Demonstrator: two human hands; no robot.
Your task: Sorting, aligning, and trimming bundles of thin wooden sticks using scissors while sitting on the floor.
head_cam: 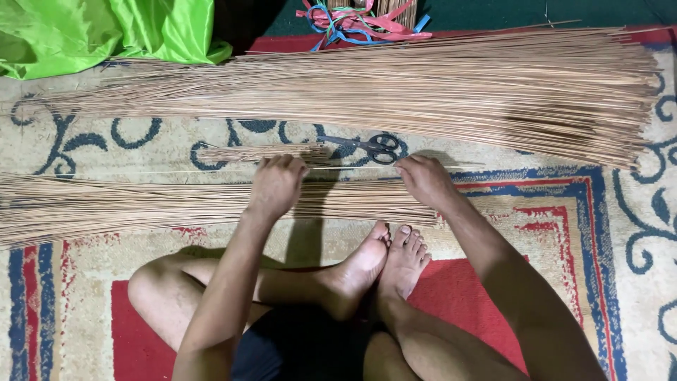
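Observation:
I sit cross-legged on a patterned carpet (578, 233). My left hand (276, 185) and my right hand (424, 180) each pinch one thin pale stick (176, 171) that runs left to right between them and beyond. Just under my hands lies a near bundle of thin brown sticks (106, 204), spreading to the left. A much larger heap of the same sticks (437, 88) lies farther away, fanning to the right. A small short bunch of sticks (254, 152) rests just beyond my left hand.
Black-handled scissors (370, 146) lie on the carpet between the hands and the far heap. Bright green cloth (106, 32) is at the top left. Tangled pink and blue plastic strips (360, 21) lie at the top middle. My bare feet (384, 261) rest in front.

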